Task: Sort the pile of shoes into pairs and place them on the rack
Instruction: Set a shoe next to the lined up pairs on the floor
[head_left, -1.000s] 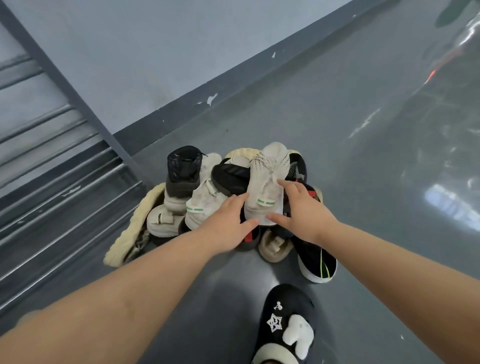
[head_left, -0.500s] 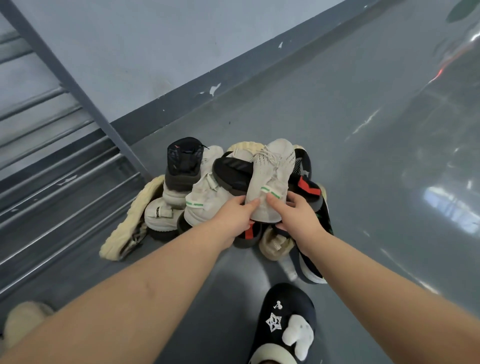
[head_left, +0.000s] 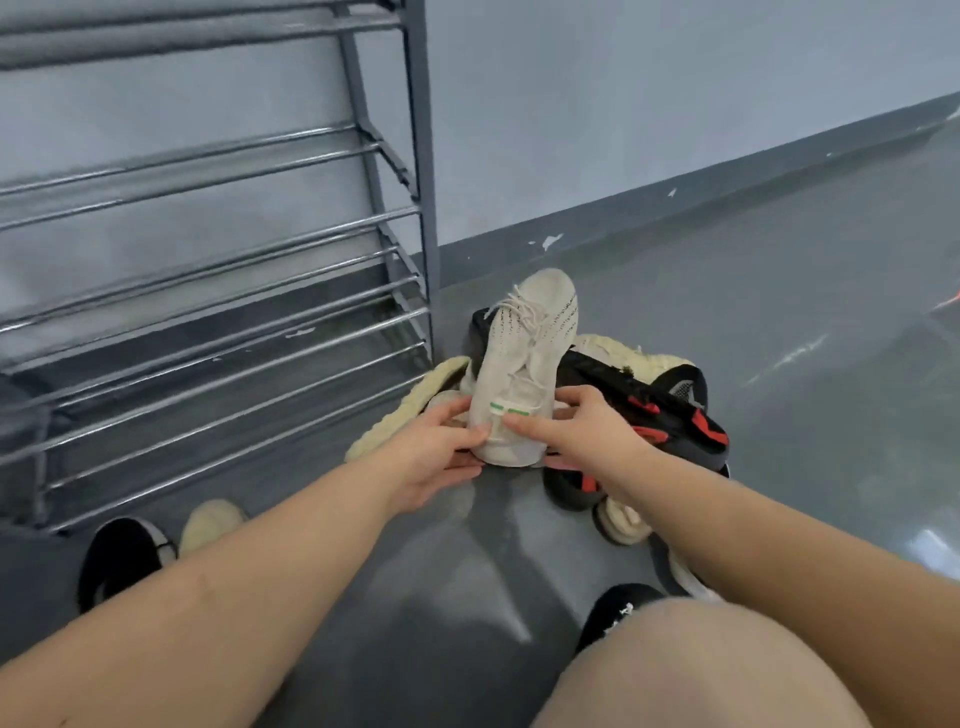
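- The white knit sneaker (head_left: 524, 374) stands at the near left of the shoe pile (head_left: 623, 410), toe pointing far and heel near, green marks on its heel tab; it is gripped at the heel from both sides.
- The left hand (head_left: 436, 457) clasps the heel's left side, thumb on top and fingers curled round it; its forearm reaches in from the near left.
- The right hand (head_left: 587, 431) grasps the heel's right side, thumb laid along the tab, fingers wrapped behind; its forearm comes in from the near right.
- Just right of the sneaker lie black shoes with red patches (head_left: 670, 421); pale yellow ribbed soles (head_left: 405, 410) show to its left and behind it; a cream shoe (head_left: 621, 519) lies at the pile's near edge.
- The metal rack (head_left: 208, 291) of grey bars stands to the left, against the pale wall (head_left: 623, 104); a black shoe (head_left: 122, 556) and a cream one (head_left: 213, 522) lie on the floor at its near foot.
- The floor (head_left: 779, 291) is glossy grey, with a dark skirting along the wall.
- A bare knee (head_left: 691, 665) hides most of a black slipper (head_left: 618, 610) at the near right; much of the pile is covered by the hands, and the frame is softly blurred.
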